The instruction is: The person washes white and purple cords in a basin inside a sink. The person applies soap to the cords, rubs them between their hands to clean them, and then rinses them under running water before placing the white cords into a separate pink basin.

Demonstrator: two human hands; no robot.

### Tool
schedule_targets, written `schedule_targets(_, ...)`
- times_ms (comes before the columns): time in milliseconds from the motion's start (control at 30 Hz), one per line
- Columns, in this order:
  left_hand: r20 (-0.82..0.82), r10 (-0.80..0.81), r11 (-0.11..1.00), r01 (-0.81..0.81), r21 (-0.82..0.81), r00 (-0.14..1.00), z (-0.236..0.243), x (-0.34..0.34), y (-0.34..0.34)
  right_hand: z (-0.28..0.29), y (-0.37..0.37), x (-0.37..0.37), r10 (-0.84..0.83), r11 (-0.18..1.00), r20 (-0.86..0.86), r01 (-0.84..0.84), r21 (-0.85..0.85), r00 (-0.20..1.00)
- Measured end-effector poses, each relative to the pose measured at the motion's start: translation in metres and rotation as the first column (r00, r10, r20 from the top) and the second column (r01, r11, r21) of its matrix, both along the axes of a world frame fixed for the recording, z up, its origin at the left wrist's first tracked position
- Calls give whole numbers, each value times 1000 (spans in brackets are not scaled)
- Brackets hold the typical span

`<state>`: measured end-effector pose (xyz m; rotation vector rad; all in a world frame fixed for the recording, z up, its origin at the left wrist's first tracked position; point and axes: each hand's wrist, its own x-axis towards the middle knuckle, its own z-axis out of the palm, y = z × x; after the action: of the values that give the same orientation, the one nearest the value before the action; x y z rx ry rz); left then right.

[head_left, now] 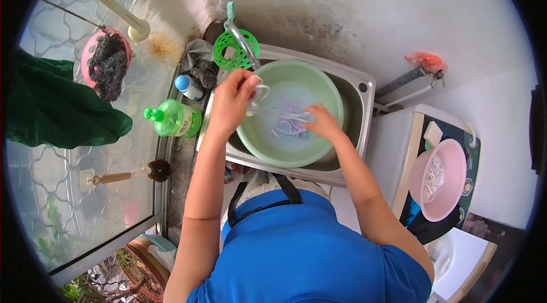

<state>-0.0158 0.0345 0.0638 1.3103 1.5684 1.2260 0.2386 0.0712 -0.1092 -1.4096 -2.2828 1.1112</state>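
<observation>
My left hand (pixel 236 95) is closed on a white lace (pixel 262 91) at the left rim of a pale green basin (pixel 323 89), which sits in a steel sink (pixel 356 123). The pale lace stretches across the basin to my right hand (pixel 318 120), whose fingers are curled on it just above milky water. A loose tangle of purple, white and bluish laces (pixel 289 128) lies in the water under it. A metal tap (pixel 245 43) with a green perforated basket (pixel 220 55) beside it stands behind my left hand.
Green pump bottle (pixel 168 120), blue-capped bottle (pixel 188 86) and dark cloth (pixel 199 60) on the left ledge; hanging pink holder with scourer (pixel 108 60), green towel (pixel 62 109) and brush (pixel 156 171) by the window. At right, a washer (pixel 393 137) bears a pink basin (pixel 439 206) of white laces.
</observation>
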Motion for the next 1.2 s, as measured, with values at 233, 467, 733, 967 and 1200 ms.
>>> schedule_targets(233, -153, -149, 988, 153, 15, 977, 5, 27, -2, 96, -20, -91, 5, 1000, -662, 5, 14, 750)
schedule_targets(467, -84, 33, 998, -28, 54, 996, 18, 3, -8, 8, -3, -49, -188, 964, -343, 105, -245, 920)
schedule_targets(733, 96, 43, 989, -56, 139, 994, 33, 3, -16, -64, -11, 12, -183, 983, 303, 175, 55, 935)
schedule_targets(967, 167, -237, 971, 228, 69, 957, 35, 19, -16, 62, -8, -61, 101, 993, -573, -48, 107, 813)
schedule_targets(1200, 582, -176, 910, -95, 404, 794, 49, 1, -13, 43, -23, -83, 81, 935, -376, -201, -291, 923)
